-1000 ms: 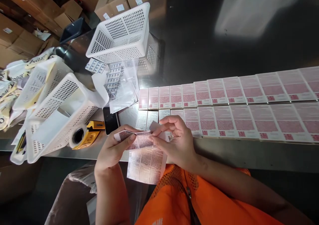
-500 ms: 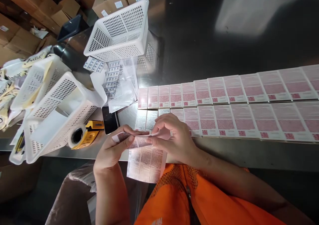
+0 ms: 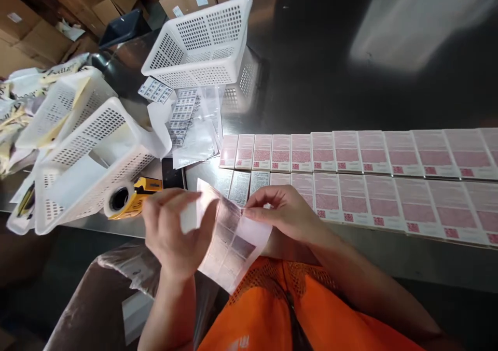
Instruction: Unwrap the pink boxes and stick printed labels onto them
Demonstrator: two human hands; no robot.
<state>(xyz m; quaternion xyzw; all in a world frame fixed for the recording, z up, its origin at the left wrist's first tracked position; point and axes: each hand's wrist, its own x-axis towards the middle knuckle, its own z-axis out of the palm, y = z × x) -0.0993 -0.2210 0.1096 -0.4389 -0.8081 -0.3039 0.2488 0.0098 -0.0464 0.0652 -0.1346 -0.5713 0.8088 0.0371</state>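
Observation:
My left hand grips the left edge of a printed label sheet, held tilted over the table's front edge above my orange vest. My right hand pinches the sheet's upper right part with thumb and forefinger, seemingly at one label. Just beyond my hands lie two long rows of pink printed boxes on the dark metal table. A few boxes at the left end of the near row carry white labels.
White perforated baskets stand at the left and back. A yellow tape dispenser and a dark phone lie near the front edge. Label sheets in clear bags lie behind. Cardboard cartons stack at far left.
The label sheet has been unfolded and tilted, its lower part swung right. My left hand slid over the sheet's left edge; the view shifted slightly.

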